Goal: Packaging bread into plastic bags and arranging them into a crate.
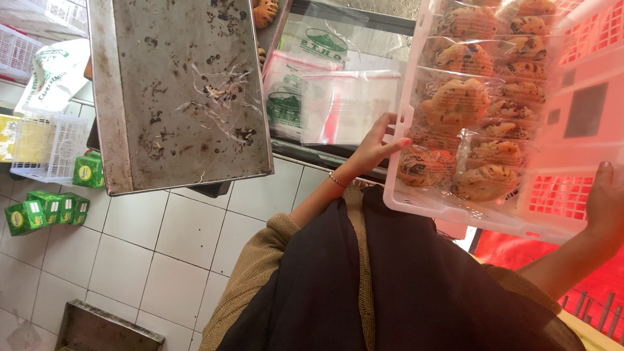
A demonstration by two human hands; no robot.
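plastic, pale pink, the crate (455,211) of bagged pastries (458,104) is being carried above the tiled floor (149,240). left hand (377,146) curls closed on its near rim, right hand (608,201) clamps the opposite side, so the crate hangs between them. setting it down will likely call for a level, two-handed lowering so the bags don't slide.

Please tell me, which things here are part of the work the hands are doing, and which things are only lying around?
In use: left hand and right hand gripping the pink crate; bagged pastries inside it.

Lying about: empty metal tray, clear plastic bags, green boxes, white basket.
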